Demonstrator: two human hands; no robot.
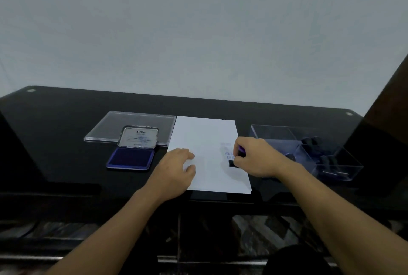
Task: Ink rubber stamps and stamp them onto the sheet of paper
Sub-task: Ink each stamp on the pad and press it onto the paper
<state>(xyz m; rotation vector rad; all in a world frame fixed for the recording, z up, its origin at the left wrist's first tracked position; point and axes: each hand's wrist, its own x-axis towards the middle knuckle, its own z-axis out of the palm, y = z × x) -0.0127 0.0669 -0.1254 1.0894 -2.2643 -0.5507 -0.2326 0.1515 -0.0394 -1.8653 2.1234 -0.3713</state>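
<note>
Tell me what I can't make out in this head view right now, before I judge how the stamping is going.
- Rubber stamp: mostly hidden by the right hand; whether its face touches the sheet of paper is unclear.
- Blue prints: partly covered by that hand, too blurred to read fully.
- Stamps in the clear box: dark and blurred, count unclear.
- Ink pad lid: small print too small.
- Paper's near left corner: under the left hand.

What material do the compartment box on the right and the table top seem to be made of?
The compartment box looks like clear, glossy hard plastic, perhaps acrylic: the stamps inside show through its walls. The table top looks like black glass or a lacquered board: it is smooth and mirrors the things on it.
</note>
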